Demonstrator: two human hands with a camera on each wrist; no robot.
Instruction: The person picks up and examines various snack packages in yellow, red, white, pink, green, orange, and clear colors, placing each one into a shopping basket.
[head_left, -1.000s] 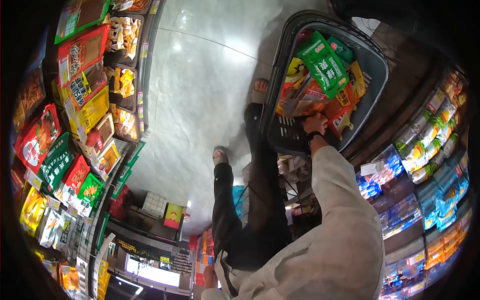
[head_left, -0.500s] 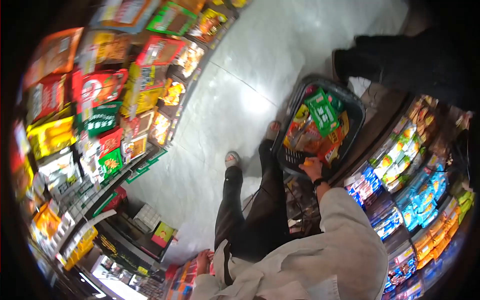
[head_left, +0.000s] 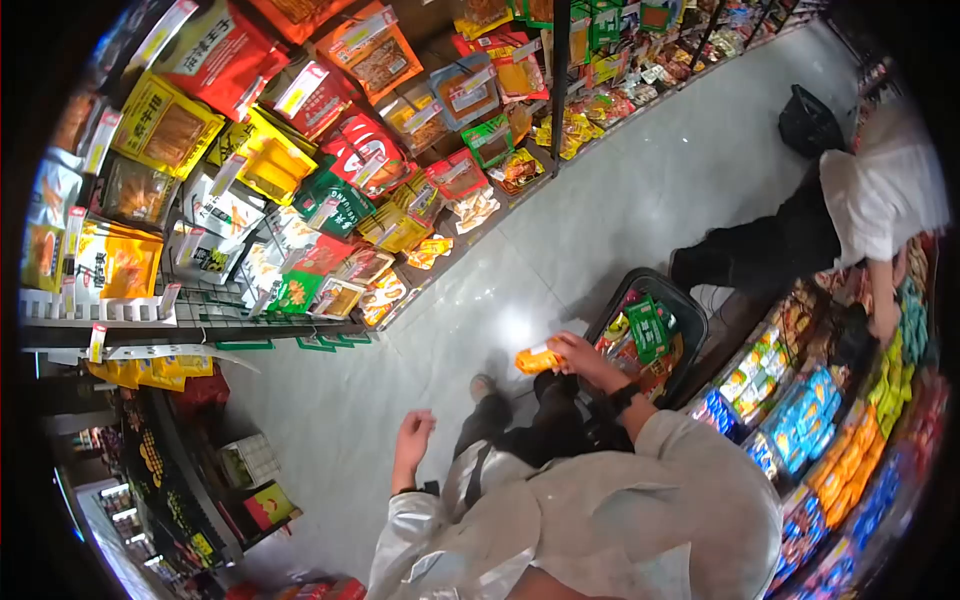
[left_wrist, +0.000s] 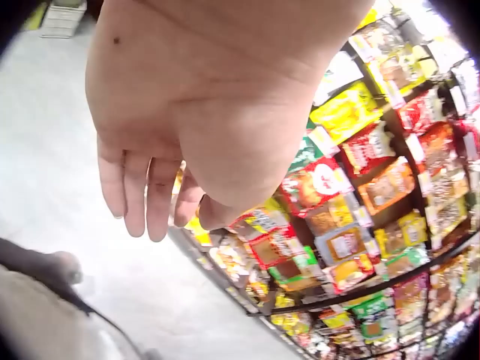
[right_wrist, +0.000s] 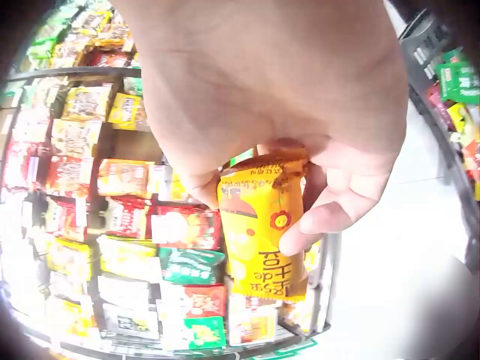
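My right hand (head_left: 592,362) holds a small yellow-orange snack packet (head_left: 538,358) out over the floor, to the left of the basket. In the right wrist view the packet (right_wrist: 259,232) shows a red flower print and dark lettering, pinched near its upper end between thumb and fingers. My left hand (head_left: 413,437) hangs in the air at the left, holding nothing. Its fingers extend loosely downward in the left wrist view. The dark shopping basket (head_left: 698,315) stands on the floor beyond my right arm, with a green packet (head_left: 648,330) on top of other bagged snacks.
Shelves of hanging and stacked snack bags (head_left: 270,155) run along the left. On the right is a sloped display of blue packets (head_left: 805,405) and orange packets (head_left: 848,462). Another person (head_left: 885,190) bends over that display, near a second dark basket (head_left: 808,125).
My right hand has come out of the basket with the yellow-orange packet and moved left. My left hand has risen from beside my body. The view has turned toward the left shelves.
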